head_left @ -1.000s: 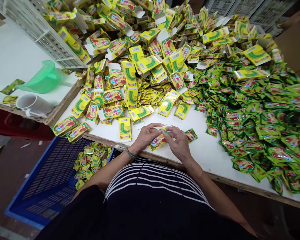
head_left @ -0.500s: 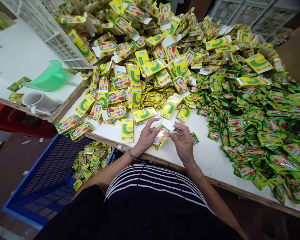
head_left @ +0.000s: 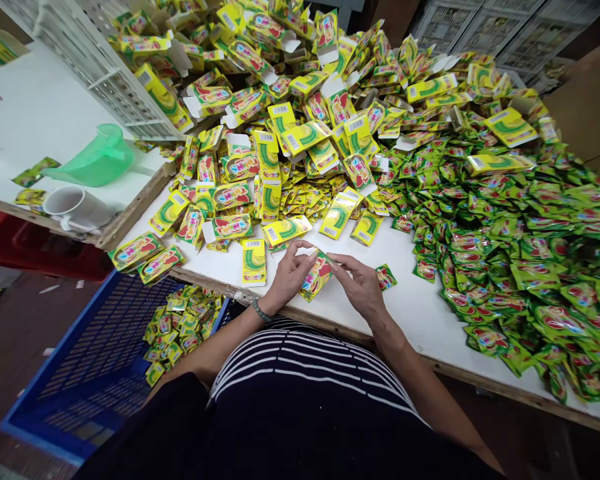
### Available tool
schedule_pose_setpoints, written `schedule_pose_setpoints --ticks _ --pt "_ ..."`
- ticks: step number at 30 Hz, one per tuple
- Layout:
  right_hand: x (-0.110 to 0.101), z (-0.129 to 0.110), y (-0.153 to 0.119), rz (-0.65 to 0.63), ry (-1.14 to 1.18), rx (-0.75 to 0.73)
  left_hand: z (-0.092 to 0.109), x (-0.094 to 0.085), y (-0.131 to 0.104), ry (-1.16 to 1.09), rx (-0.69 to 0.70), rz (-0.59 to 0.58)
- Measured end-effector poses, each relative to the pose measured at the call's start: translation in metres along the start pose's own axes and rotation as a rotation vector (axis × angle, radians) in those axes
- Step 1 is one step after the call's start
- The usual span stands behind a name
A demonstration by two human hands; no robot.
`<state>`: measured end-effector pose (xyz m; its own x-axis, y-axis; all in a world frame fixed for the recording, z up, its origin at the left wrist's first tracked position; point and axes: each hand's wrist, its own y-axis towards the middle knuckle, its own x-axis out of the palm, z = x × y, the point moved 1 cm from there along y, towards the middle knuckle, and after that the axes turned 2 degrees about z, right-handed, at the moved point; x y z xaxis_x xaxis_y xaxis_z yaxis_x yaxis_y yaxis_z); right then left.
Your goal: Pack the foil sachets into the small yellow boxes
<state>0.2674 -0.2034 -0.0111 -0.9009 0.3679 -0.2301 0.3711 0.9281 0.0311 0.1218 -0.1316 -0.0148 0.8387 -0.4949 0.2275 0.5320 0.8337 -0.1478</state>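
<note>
The left hand (head_left: 286, 279) and the right hand (head_left: 361, 285) form a two-handed grip with thumbs and forefingers pinched nearly together. Between them is a flat, rectangular, yellow, green and red printed packet (head_left: 316, 279), held at its upper left and upper right corners, near the front edge of the white tabletop (head_left: 410, 310). Just right of the grip lies a small green-and-red foil sachet (head_left: 387, 277). Left of the grip lies a yellow-and-green rectangular cardboard carton (head_left: 254, 261). Farther right is a pile of glossy green sachets (head_left: 510, 267); beyond the grip, a heap of yellow cartons (head_left: 300, 137).
</note>
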Motion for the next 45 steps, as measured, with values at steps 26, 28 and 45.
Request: schedule_pose_setpoints --ticks 26,28,45 --pt "-0.016 0.006 0.002 -0.047 0.184 0.206 0.004 0.0 -0.006 0.145 0.077 -0.083" --pt "-0.013 0.005 -0.002 -0.069 0.142 0.16 0.003 -0.001 -0.006 0.151 0.092 -0.049" --pt "0.022 0.01 -0.023 -0.044 -0.186 -0.284 0.056 -0.078 -0.043 0.673 -0.017 0.095"
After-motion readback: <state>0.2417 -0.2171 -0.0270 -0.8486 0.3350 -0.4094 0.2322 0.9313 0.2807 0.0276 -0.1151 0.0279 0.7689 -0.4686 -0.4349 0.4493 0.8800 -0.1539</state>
